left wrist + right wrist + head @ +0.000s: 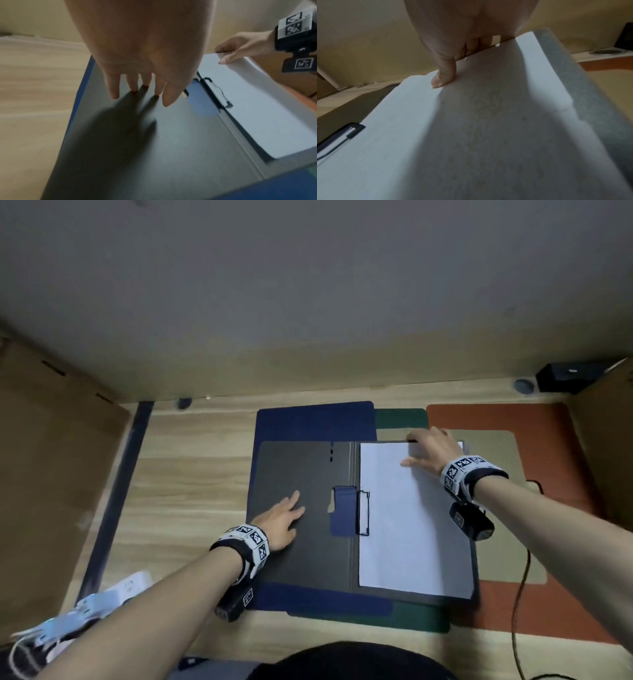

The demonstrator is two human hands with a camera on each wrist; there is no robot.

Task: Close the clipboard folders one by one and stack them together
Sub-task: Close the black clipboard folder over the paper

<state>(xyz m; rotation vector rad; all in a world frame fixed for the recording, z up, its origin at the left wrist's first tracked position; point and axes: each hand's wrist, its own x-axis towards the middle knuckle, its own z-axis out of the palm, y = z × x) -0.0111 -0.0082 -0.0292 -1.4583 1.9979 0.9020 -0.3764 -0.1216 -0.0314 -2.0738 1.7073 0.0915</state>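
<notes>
Black folder open, both hands on it

Black folder [305, 542] lies open at mid-frame atop the blue [308, 419], green [400, 417] and red [496, 416] folders, its spine running up and down the picture. We have our left hand [282, 517] flat, fingers straight, on the left cover. Our right hand [428, 448] grips the right panel's upper edge, thumb on the white paper [411, 525], fingers behind. We judge the right hand nearer to fold that panel leftward. Around them, a wooden worktop [191, 474] and a plain wall.
</notes>
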